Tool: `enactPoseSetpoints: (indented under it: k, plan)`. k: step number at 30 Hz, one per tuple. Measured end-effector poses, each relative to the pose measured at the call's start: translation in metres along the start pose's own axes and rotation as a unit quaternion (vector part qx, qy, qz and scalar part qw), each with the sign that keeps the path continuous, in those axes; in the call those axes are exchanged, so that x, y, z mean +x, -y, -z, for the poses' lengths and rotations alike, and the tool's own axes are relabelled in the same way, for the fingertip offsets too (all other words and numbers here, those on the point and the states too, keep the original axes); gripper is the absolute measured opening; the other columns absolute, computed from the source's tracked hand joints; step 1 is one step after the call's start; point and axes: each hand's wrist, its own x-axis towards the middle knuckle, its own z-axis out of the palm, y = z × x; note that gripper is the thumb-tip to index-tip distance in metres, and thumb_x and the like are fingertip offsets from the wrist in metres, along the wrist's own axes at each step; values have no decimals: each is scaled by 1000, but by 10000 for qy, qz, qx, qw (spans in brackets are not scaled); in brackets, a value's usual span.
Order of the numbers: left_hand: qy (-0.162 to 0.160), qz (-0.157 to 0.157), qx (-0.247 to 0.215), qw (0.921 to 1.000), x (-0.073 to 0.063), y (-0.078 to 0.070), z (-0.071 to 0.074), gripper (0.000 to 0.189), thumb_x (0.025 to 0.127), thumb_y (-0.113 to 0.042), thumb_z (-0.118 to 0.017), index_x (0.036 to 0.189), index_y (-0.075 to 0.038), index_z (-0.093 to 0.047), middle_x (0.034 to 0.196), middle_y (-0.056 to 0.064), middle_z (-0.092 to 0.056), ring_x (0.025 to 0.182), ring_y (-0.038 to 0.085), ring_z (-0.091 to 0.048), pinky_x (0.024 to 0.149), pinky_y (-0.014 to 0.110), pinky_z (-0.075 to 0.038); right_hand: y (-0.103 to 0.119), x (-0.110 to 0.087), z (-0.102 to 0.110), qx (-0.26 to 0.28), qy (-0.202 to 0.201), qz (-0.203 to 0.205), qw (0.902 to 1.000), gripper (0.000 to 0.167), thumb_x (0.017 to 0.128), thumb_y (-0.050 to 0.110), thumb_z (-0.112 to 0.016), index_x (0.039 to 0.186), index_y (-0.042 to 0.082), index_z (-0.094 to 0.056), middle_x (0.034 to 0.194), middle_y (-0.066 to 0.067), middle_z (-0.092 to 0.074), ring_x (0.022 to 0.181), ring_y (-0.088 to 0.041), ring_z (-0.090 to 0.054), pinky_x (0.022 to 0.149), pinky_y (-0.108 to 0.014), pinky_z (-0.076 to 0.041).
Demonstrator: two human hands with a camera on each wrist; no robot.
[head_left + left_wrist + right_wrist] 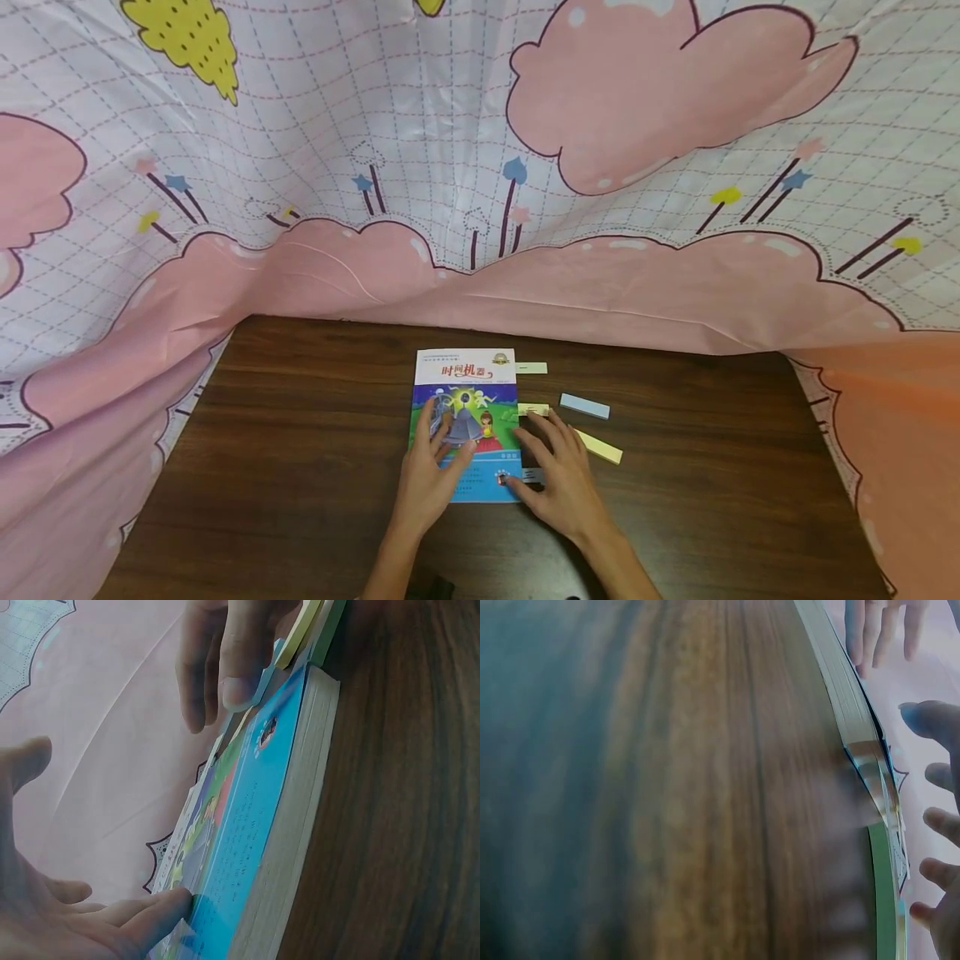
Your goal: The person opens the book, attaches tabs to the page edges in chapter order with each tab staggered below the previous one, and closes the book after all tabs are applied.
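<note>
A thick paperback book [465, 479] with a bright picture cover lies flat on the table. Page markers stick out past its right edge: a green one [532, 367], a yellow one [534, 409] and a pale one [533, 475], all with dark marks. My left hand [426, 483] rests on the cover's left half, fingers spread. Over the book's right edge hovers my right hand [566, 483], fingers apart and loosely bent, holding nothing. Beyond it lie a blue sticky-note pad [585, 406] and a yellow pad [600, 447]. A green pad [883, 892], hidden in the head view, shows in both wrist views.
The dark wooden table [300, 433] extends on both sides of the book. A patterned pink and white cloth [600, 287] hangs along its back edge and sides. Small dark objects [441, 588] show at the near edge, too cut off to identify.
</note>
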Motion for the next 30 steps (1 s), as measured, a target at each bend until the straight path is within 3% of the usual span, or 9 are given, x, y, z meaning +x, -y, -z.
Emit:
enactPoseSetpoints:
  k: [11, 19, 30]
  plan:
    - [-248, 19, 676, 9974, 10, 1, 3, 86, 93, -41, -69, 157, -11, -22, 153, 25, -36, 136, 36, -45, 103, 47, -45, 1, 7, -5, -462, 407, 207, 9979, 53, 78, 49, -80, 122, 22, -71, 139, -8, -57, 137, -45, -39, 106, -72, -24]
    - [-236, -123, 739, 9969, 21, 0, 6, 84, 92, -48, -68, 154, -7, -29, 152, 24, -38, 137, 37, -43, 105, 44, -43, 1, 19, -6, -909, 665, 62, 9936, 61, 74, 58, -78, 126, 26, -69, 143, -4, -54, 140, -45, -35, 107, -72, -23]
    - [-187, 8, 1128, 9934, 32, 2, 11, 81, 91, -57, -65, 151, -10, -37, 147, 21, -47, 131, 33, -51, 101, 44, -47, 1, 23, -11, -970, 872, -201, 9913, 70, 76, 68, -71, 133, 28, -65, 149, -6, -47, 143, -45, -29, 109, -72, -21]
